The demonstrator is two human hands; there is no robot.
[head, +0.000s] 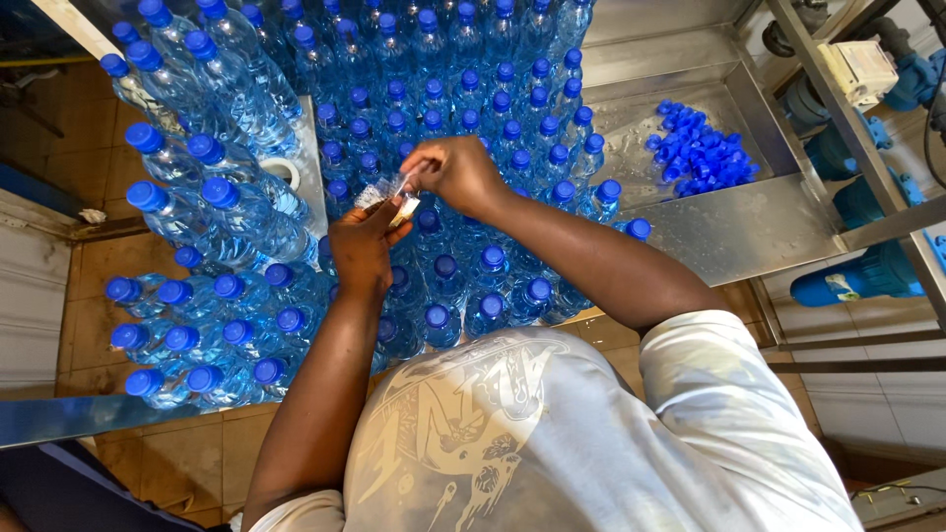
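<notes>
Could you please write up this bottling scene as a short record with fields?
Left hand: holds a small clear strip from below
Right hand: pinches the same strip from above
Below hands: capped water bottles, blue lids, upright and tightly packed
Left side: more bottles lying stacked
Right side: loose blue caps heaped in a steel tray

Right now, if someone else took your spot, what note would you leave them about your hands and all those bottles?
Left hand: holds a small bundle of clear plastic seal bands.
Right hand: pinches one band off the top of that bundle.
Both hands hover above the upright clear plastic water bottles with blue caps, all capped.
Loose blue plastic caps lie piled in the steel tray to the right.
Whether any bottle already wears a band is too small to tell.
</notes>
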